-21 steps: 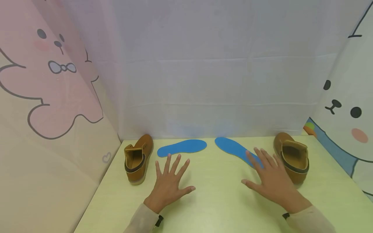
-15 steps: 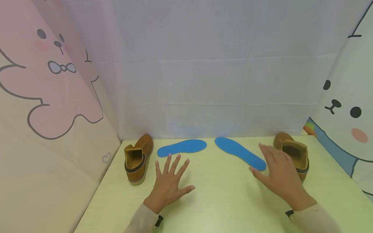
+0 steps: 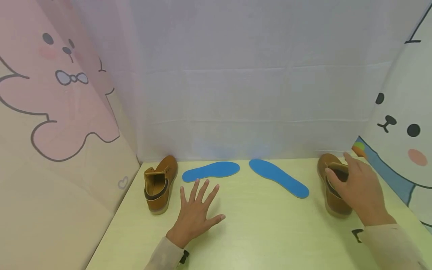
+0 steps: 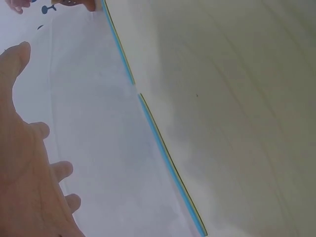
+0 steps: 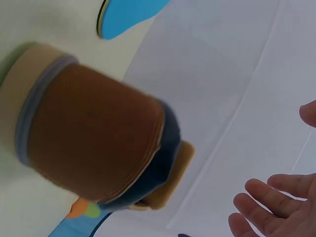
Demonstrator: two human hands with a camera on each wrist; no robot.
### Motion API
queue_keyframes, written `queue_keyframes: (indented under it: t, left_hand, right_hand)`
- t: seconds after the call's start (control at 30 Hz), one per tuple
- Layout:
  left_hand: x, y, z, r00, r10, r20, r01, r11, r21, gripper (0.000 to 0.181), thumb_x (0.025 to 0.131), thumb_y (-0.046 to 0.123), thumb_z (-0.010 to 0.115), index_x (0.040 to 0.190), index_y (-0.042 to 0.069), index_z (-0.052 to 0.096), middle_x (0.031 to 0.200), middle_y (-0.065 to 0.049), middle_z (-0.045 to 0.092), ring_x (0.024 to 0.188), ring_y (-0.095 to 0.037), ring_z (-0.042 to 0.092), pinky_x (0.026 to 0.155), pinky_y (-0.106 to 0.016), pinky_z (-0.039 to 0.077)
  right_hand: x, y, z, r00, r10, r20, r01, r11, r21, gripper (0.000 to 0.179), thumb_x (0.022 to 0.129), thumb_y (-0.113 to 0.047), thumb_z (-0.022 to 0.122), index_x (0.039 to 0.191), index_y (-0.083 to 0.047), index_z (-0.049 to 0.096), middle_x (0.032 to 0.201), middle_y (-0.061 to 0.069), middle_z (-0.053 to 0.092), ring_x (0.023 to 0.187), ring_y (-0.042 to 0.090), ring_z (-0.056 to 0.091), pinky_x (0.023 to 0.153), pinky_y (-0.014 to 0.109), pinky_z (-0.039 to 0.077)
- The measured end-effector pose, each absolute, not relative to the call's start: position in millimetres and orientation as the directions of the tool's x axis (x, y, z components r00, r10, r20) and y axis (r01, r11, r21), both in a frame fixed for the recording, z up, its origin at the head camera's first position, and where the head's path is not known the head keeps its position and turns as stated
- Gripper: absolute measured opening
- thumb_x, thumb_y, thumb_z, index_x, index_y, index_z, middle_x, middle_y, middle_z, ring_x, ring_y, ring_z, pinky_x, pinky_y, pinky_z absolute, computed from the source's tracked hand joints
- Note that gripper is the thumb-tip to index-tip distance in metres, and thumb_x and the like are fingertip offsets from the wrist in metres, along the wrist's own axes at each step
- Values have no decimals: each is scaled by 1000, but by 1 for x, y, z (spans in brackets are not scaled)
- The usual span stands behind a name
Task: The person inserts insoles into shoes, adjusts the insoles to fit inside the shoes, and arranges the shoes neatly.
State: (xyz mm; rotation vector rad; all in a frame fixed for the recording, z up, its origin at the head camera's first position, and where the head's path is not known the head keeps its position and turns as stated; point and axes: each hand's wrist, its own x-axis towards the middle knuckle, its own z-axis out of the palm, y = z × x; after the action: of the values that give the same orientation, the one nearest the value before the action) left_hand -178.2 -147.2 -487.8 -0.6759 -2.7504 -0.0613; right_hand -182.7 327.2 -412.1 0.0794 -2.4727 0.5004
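The right hand [image 3: 359, 183] has moved toward the table's [image 3: 256, 225] right edge. The nearby shoe [image 3: 337, 206] shows more of its heel.

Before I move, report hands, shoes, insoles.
Left hand empty, spread. Right hand empty, near right brown shoe, partly hiding it in head view. Blue insoles outside both shoes.

Showed brown on left shoe [image 3: 163, 187] and right shoe [image 3: 337, 207], plain blue on left insole [image 3: 212, 171] and right insole [image 3: 278, 178], yellow-green on desk [image 3: 249, 232], a pink cartoon figure [image 3: 77, 103] and white cartoon bear [image 3: 399, 140].
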Motion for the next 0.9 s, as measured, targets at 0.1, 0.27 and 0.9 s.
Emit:
queue_keyframes:
  t: [0.1,0.27,0.9]
  left_hand:
    - [-178,-148,-488,-839,448,309,459,888,-42,89,90,83,41,163,35,23,166,-7,24,153,-38,15,108,-80,9]
    - [-178,-148,-487,-839,450,305,460,887,-42,89,90,82,41,163,36,21,167,-6,24,153,-38,16,108,-80,9]
    - [-178,-148,-486,-830,454,323,467,883,-42,88,91,82,41,162,33,27,166,-7,25,152,-39,18,107,-80,12]
  right_hand:
    - [-186,341,-412,-840,85,536,-139,921,-364,77,95,-31,69,148,14,37,131,44,49,115,63,45,91,73,37]
    - [-191,360,-413,-888,139,437,-65,905,-421,80,99,-37,64,159,0,27,129,44,49,112,63,45,85,74,37]
    - [-198,385,-432,-961,192,201,97,909,-405,68,97,-27,55,123,34,40,109,55,46,97,68,48,78,70,43]
